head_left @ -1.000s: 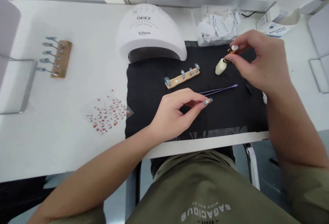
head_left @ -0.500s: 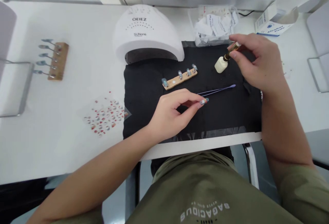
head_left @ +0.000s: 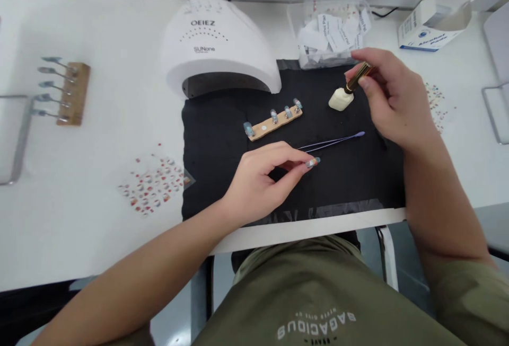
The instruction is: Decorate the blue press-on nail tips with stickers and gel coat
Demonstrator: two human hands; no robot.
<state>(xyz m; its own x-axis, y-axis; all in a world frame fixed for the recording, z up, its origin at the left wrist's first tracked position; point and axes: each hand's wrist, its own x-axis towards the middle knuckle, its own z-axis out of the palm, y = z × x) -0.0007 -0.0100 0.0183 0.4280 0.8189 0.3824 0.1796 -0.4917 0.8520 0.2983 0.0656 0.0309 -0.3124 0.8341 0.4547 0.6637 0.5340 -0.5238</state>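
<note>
Between the thumb and fingertips of my left hand [head_left: 267, 179] is a blue-grey press-on nail [head_left: 313, 162] with an orange and white design. My right hand [head_left: 393, 94] grips the gold cap [head_left: 360, 77] of a cream nail polish bottle [head_left: 341, 99], which tilts above the black mat; the cap is at the bottle's neck. Purple tweezers [head_left: 338, 141] lie on the mat just beyond my left hand, their near ends hidden behind it. Farther back, a wooden nail stand [head_left: 277, 122] carries several similar blue-grey nails, with a white dot at a bare spot.
A white nail lamp [head_left: 222, 49] stands at the back. Right of it are a clear box of alcohol pad packets [head_left: 334, 33] and an open carton [head_left: 431, 30]. Leftward lie a sticker sheet [head_left: 155, 184] and another wooden stand [head_left: 75, 94] with nails. The black mat [head_left: 214, 166] covers the middle.
My right hand has tilted the cap and bottle further over, the cap leaning right. The left hand keeps its hold on the nail. The whole view has shifted slightly.
</note>
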